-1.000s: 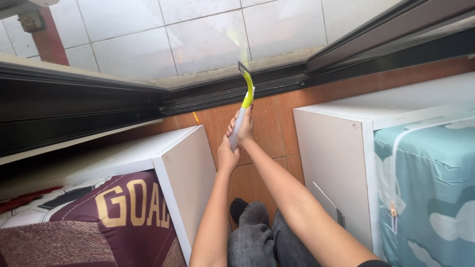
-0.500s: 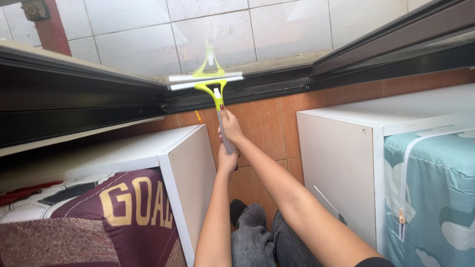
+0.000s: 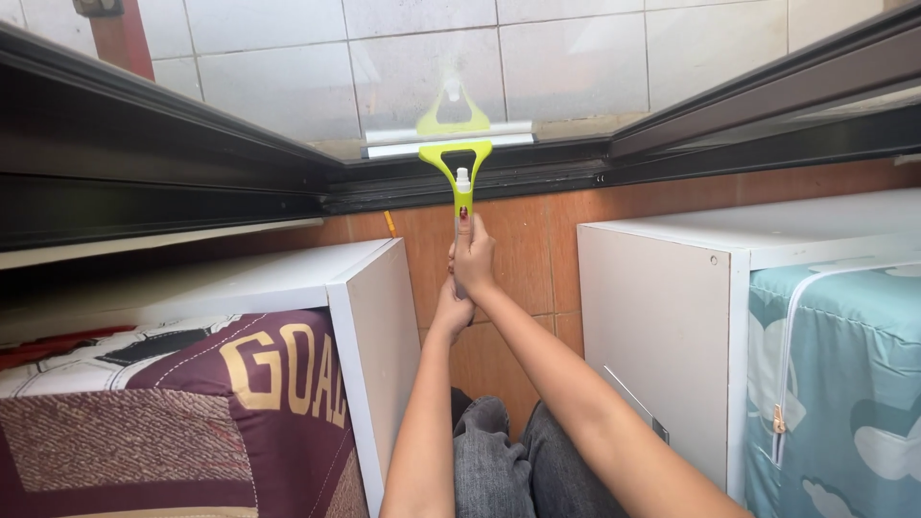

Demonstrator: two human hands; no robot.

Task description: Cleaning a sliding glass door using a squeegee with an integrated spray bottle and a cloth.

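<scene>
Both my hands grip the handle of a lime-green window squeegee (image 3: 459, 163). My right hand (image 3: 473, 251) is wrapped around the handle higher up, thumb pointing along it. My left hand (image 3: 451, 309) holds the handle's lower end just beneath. The squeegee's white blade (image 3: 449, 142) lies flat against the bottom of the glass pane (image 3: 422, 67), right above the dark window frame (image 3: 460, 182). The glass mirrors the green head.
A white cabinet (image 3: 365, 317) stands at left with a maroon printed cloth (image 3: 192, 403) on it. Another white cabinet (image 3: 662, 317) stands at right, holding a teal zip storage bag (image 3: 835, 384). Orange wall tiles (image 3: 518, 230) lie between them. My grey-trousered knees (image 3: 518, 460) are below.
The squeegee turned from edge-on to flat on the glass, then slid down the pane to the bottom frame. Both hands stayed on the handle.
</scene>
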